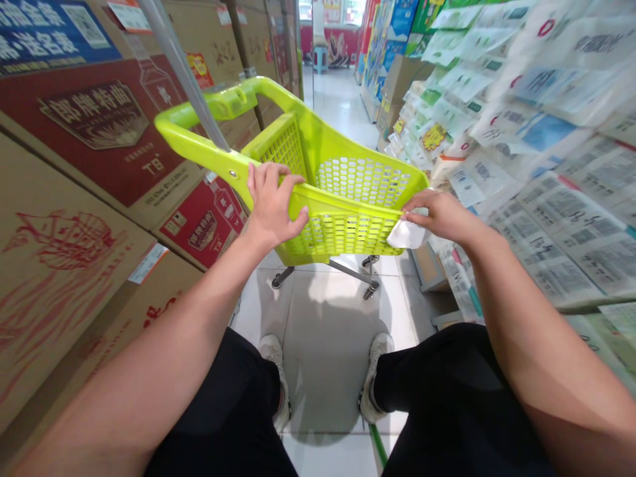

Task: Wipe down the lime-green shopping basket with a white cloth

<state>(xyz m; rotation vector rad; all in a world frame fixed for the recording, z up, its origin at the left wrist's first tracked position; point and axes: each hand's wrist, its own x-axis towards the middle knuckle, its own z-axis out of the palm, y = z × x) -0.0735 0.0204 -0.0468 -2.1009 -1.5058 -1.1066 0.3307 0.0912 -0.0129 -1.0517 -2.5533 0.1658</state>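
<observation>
A lime-green plastic shopping cart (348,209) with a lattice basket stands sideways before me. My left hand (274,202) is hooked over its near rim, fingers on top and thumb on the outer side. At the basket's right corner, my right hand (437,211) pinches a crumpled white cloth (408,233), which lies against the rim and outer wall. Part of the cloth is hidden by my fingers. The cart's handle (173,126) rises at the left, and a grey pole (186,73) slants up beside it.
Stacked cardboard cartons (99,126) line the left side closely. Packs in white plastic wrapping (541,152) are piled along the right. Beyond the cart, a tiled aisle (335,99) leads to a blue stool (320,58). A green stick (377,445) lies near my right shoe.
</observation>
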